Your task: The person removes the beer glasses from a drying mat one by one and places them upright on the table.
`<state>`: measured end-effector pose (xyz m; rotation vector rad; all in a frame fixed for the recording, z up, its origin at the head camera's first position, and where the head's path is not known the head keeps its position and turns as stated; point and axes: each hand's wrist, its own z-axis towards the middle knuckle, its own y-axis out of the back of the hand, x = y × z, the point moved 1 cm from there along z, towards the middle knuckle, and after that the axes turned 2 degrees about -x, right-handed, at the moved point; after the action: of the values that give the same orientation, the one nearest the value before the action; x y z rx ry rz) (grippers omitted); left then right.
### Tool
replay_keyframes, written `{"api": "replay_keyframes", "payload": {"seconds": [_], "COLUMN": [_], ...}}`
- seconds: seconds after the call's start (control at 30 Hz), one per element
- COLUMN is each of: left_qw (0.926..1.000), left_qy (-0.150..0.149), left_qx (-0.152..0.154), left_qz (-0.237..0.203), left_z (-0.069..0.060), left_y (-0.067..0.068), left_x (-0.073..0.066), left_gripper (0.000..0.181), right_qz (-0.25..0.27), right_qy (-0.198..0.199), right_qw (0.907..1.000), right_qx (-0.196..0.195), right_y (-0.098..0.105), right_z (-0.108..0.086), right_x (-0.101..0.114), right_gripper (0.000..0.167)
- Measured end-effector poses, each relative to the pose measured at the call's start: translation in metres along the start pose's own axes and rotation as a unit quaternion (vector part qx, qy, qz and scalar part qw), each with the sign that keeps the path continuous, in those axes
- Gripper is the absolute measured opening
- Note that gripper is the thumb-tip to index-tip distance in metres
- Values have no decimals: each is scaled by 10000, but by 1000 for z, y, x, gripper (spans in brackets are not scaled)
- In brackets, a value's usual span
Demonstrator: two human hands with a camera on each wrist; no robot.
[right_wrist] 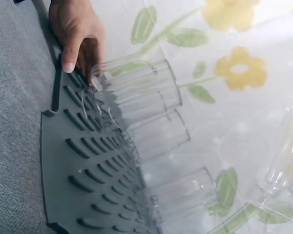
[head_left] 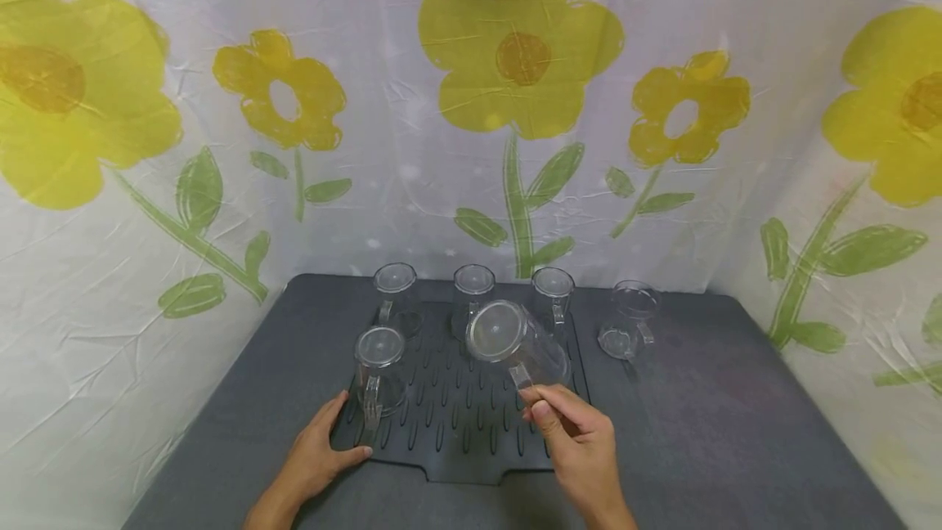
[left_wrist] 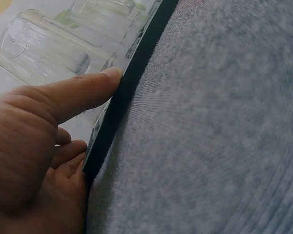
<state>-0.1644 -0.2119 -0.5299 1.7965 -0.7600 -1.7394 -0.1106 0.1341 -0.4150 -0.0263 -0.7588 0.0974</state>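
Note:
My right hand pinches the handle of a clear glass mug, held tilted above the mat with its base toward the head camera. In the right wrist view only part of this mug shows at the right edge. My left hand holds the front left corner of a dark ridged drying mat. Its thumb lies against the front edge, its other fingers along the left side. Just beside it, an upside-down glass mug stands on the mat, handle facing me.
Along the mat's back stand three more upside-down mugs: left, middle and right. Off the mat, to the right, an upright glass mug stands on the dark grey table. A flower-printed curtain hangs behind.

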Motion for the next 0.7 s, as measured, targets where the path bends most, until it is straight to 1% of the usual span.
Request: {"api": "replay_keyframes", "payload": {"seconds": [0.17, 0.23, 0.3, 0.4, 0.53, 0.63, 0.7], "left_qw": [10000, 9999, 9999, 9995, 9970, 9952, 9946], "left_qy": [-18, -34, -40, -23, 2, -53, -139], "left_qx": [-9, -22, -36, -52, -113, -229, -316], "left_qz": [-70, -100, -116, -315, -767, -951, -977], "left_z": [-1, -1, -1, -2, -4, -6, -9], "left_y": [1, 1, 1, 2, 4, 8, 11], "left_x": [-1, -1, -2, -2, -3, -7, -11], "left_gripper": [109, 108, 108, 107, 104, 102, 101], "right_qz": [126, 139, 86, -2, -150, -266, -415], "right_qy": [647, 829, 935, 982, 1026, 1186, 1342], "right_qw": [9978, 9965, 9956, 9952, 9946, 9926, 9901], "right_qx": [11, 7, -19, -62, -60, -27, -24], "right_y": [2, 3, 4, 5, 6, 6, 5], "right_z": [5, 7, 7, 8, 8, 8, 8], "right_x": [1, 2, 2, 3, 5, 6, 7], "right_gripper": [26, 26, 26, 26, 26, 25, 23]}}
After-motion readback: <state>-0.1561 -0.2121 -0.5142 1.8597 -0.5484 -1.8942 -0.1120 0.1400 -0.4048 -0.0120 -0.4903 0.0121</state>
